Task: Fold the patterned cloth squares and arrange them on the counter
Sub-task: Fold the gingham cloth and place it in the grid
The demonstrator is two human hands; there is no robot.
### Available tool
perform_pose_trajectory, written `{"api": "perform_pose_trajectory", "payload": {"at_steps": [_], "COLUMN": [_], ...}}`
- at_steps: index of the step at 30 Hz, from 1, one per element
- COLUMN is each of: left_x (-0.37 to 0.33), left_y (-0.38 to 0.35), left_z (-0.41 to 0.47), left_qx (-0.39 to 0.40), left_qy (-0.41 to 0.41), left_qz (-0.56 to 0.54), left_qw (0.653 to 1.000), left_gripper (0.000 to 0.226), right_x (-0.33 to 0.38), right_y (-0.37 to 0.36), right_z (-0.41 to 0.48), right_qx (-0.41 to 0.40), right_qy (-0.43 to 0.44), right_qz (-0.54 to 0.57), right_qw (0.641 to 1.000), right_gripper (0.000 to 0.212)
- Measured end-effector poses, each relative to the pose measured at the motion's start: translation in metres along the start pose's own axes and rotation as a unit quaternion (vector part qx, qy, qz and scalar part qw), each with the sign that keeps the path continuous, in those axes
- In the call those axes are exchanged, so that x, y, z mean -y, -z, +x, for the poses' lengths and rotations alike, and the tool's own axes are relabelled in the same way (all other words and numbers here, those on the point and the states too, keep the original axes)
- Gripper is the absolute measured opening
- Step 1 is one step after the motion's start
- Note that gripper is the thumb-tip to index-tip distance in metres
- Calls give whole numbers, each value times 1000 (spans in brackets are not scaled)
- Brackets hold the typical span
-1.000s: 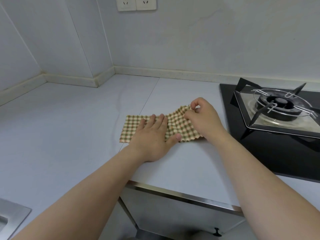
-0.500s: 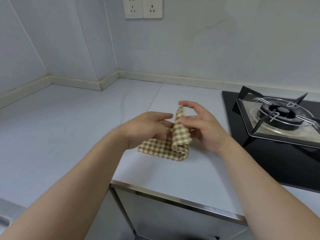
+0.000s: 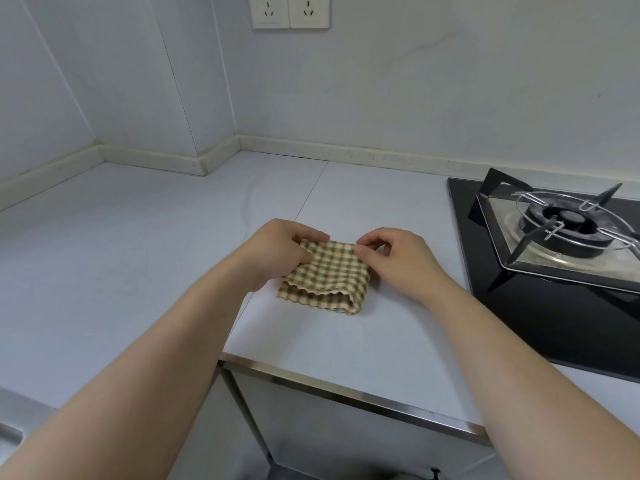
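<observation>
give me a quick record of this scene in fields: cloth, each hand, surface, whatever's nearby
cloth: checked cloth, folded into layers, wavy edges facing the person
surface: lies on the white counter
left hand: pinches the cloth's far left corner
right hand: pinches the far right corner
nearby: gas stove to the right, wall sockets above

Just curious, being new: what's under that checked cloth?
Under the folded checked cloth lies the pale counter. Its lower layer shows at the near edge; the spot directly beneath is covered.

A black gas hob (image 3: 540,306) with a burner (image 3: 568,218) lies at the right, below two wall sockets (image 3: 270,11).
</observation>
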State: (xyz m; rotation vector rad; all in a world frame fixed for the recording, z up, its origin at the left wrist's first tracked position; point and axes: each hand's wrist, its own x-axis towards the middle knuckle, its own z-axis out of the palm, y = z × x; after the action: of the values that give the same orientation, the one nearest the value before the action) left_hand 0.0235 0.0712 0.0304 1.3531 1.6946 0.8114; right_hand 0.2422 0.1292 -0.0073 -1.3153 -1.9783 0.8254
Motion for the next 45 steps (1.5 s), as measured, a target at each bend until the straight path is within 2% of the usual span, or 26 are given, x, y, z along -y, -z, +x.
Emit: {"api": "perform_pose_trajectory", "payload": {"at_steps": [7,11,19,24,28,32,35,38,43,45], "left_x": [-3,1,31,33,21,0,-10,-13,-9,-8], "left_y": [0,1,-19,-22,-17,-13,-12,-8,-4,-6], "left_z": [-2,2,21,23,18,7,1,-2,-3,-3], "left_qx": [-28,-56,-182,-184,-168,-201,-230,-258,-260,-255], "left_qy": [-18,-32,-80,-106,-107,-133,-167,-216,-257,-253], "left_qz": [134,176,260,246,147,43,7,22,110,102], "left_qw": [990,982,945,946,969,970,959,942,924,928], "left_gripper": [54,48,32,16,8,11,15,17,20,20], "right_x": [1,0,-1,0,1,7,15,16,17,19], "right_y": [0,-2,-2,-2,-2,0,4,5,8,10], "right_z": [-1,1,0,0,0,-2,-6,-7,-8,-9], "right_qx": [18,15,19,26,30,34,71,134,218,221], "right_qy": [28,33,43,46,40,32,62,85,77,58], "right_qz": [-32,-63,-80,-93,-91,-1,108,163,260,291], "right_qw": [999,997,996,994,995,999,990,974,937,929], "right_gripper": [10,14,19,21,26,31,18,23,57,50]}}
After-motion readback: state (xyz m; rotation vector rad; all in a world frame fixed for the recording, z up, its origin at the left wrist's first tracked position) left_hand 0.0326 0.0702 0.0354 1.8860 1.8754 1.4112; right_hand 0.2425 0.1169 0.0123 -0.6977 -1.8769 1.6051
